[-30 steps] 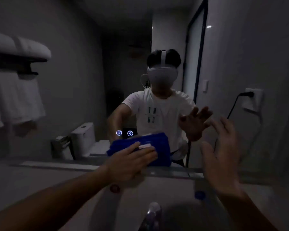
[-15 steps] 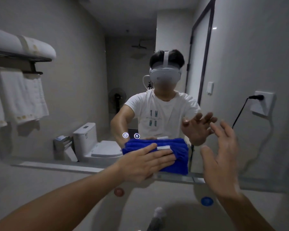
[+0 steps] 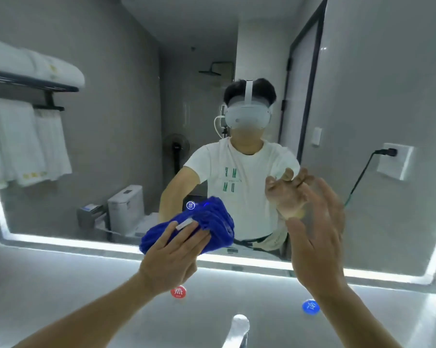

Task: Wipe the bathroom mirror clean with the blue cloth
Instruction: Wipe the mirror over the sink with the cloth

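The blue cloth (image 3: 212, 222) is showing a thick, fuzzy pile in soft ribs, matt all over, with a small smooth white tag (image 3: 184, 224) on it. The mirror (image 3: 126, 121) is looking like hard, glossy glass, giving back a sharp reflection, and its edge strip (image 3: 237, 261) is glowing through a frosted finish. The wall (image 3: 61, 285) beneath is appearing smooth and matt grey. The tap (image 3: 238, 329) is shining like polished metal. The white towels (image 3: 23, 141) reflected in the glass are looking like soft woven cloth.

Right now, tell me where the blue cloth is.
Head view: the blue cloth sits left of centre, pressed by the left hand against the mirror near its lower edge.
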Motion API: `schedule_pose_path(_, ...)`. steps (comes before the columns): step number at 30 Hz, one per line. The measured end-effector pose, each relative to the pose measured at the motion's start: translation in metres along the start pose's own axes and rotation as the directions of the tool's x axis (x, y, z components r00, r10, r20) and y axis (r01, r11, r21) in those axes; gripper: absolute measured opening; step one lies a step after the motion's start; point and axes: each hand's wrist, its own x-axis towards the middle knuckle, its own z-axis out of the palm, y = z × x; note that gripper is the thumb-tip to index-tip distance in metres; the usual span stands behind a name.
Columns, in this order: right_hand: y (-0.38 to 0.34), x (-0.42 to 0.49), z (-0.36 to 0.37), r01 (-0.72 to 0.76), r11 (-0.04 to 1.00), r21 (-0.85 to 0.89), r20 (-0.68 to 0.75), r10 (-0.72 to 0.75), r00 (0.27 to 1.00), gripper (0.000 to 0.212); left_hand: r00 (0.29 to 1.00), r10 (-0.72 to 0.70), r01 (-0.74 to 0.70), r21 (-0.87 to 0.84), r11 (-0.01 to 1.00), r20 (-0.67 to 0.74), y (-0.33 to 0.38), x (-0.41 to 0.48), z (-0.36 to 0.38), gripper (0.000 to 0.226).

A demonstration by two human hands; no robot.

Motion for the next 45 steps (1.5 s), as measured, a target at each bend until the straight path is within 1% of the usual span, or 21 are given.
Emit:
schedule_pose_path(3,-0.006,0.002,0.004,0.005,1.000,0.021,-0.002,-0.005,1.000,0.060,0.984,0.176,-0.175,-0.014,0.984,0.028,0.015,0.012,-0.005,0.065)
schedule_pose_path(6,-0.005,0.005,0.003,0.002,1.000,0.013,-0.011,-0.002,1.000,0.059,0.937,0.342,-0.341,-0.026,0.940,0.068,0.026,0.031,-0.012,0.080)
schedule_pose_path(9,-0.003,0.006,0.002,-0.015,1.000,0.012,-0.034,0.015,0.999,0.059,0.882,0.464,-0.465,-0.014,0.885,0.083,0.043,0.052,-0.015,0.081)
schedule_pose_path(10,-0.003,0.005,0.002,-0.017,1.000,0.012,-0.040,0.018,0.999,0.061,0.869,0.488,-0.489,-0.011,0.872,0.086,0.049,0.057,-0.014,0.080)
schedule_pose_path(12,-0.005,0.003,0.006,-0.017,1.000,0.011,-0.042,0.018,0.999,0.065,0.864,0.493,-0.494,-0.017,0.869,0.100,0.059,0.062,-0.013,0.076)
schedule_pose_path(15,-0.009,0.001,0.012,-0.008,1.000,0.007,-0.010,0.008,1.000,0.066,0.892,0.451,-0.451,-0.004,0.892,0.043,0.059,0.056,-0.008,0.069)
schedule_pose_path(18,-0.011,0.007,0.011,0.003,1.000,-0.004,-0.005,-0.003,1.000,0.063,0.930,0.365,-0.365,0.007,0.931,-0.044,0.045,0.038,-0.002,0.064)
schedule_pose_path(21,-0.011,0.012,0.007,0.023,1.000,-0.005,-0.022,-0.023,0.999,0.060,0.965,0.253,-0.253,0.003,0.967,-0.064,0.019,0.005,0.005,0.064)
schedule_pose_path(24,-0.015,0.012,0.010,0.035,0.999,0.002,-0.012,-0.035,0.999,0.057,0.987,0.127,-0.126,0.012,0.992,-0.096,-0.020,-0.035,0.012,0.060)
schedule_pose_path(26,-0.018,0.011,0.015,0.036,0.999,-0.005,-0.002,-0.036,0.999,0.057,0.994,0.009,-0.012,-0.029,0.999,-0.107,-0.042,-0.054,0.012,0.058)
schedule_pose_path(28,-0.019,0.010,0.016,0.048,0.999,-0.008,-0.005,-0.048,0.999,0.057,0.982,-0.145,0.136,-0.088,0.987,-0.117,-0.053,-0.059,0.008,0.059)
schedule_pose_path(30,-0.015,0.011,0.015,0.067,0.998,-0.014,-0.011,-0.067,0.998,0.057,0.943,-0.309,0.290,-0.145,0.946,-0.123,-0.053,-0.053,0.004,0.058)
schedule_pose_path(31,-0.013,0.012,0.014,0.075,0.997,-0.019,-0.013,-0.075,0.997,0.057,0.910,-0.399,0.377,-0.174,0.910,-0.115,-0.050,-0.046,0.002,0.056)
schedule_pose_path(32,-0.011,0.014,0.013,0.080,0.997,-0.023,-0.014,-0.081,0.997,0.056,0.861,-0.499,0.473,-0.206,0.857,-0.101,-0.046,-0.038,-0.002,0.055)
schedule_pose_path(34,-0.010,0.017,0.015,0.082,0.996,-0.020,-0.014,-0.083,0.996,0.054,0.721,-0.688,0.647,-0.277,0.711,-0.081,-0.042,-0.009,-0.014,0.058)
schedule_pose_path(36,-0.013,0.020,0.019,0.080,0.997,-0.004,-0.008,-0.080,0.997,0.053,0.587,-0.802,0.737,-0.339,0.585,-0.109,-0.051,0.033,-0.028,0.058)
schedule_pose_path(40,-0.023,0.022,0.027,0.101,0.994,0.033,0.005,-0.101,0.995,0.059,0.389,-0.913,0.823,-0.398,0.406,-0.127,-0.084,0.114,-0.053,0.060)
schedule_pose_path(41,-0.025,0.024,0.027,0.102,0.994,0.036,-0.003,-0.102,0.995,0.060,0.360,-0.924,0.832,-0.404,0.381,-0.131,-0.085,0.122,-0.056,0.059)
schedule_pose_path(42,-0.027,0.025,0.027,0.098,0.994,0.038,-0.011,-0.098,0.995,0.061,0.362,-0.922,0.829,-0.406,0.385,-0.134,-0.081,0.125,-0.057,0.059)
schedule_pose_path(45,-0.031,0.023,0.024,0.101,0.993,0.058,-0.026,-0.099,0.995,0.061,0.484,-0.864,0.777,-0.385,0.498,-0.139,-0.068,0.113,-0.055,0.059)
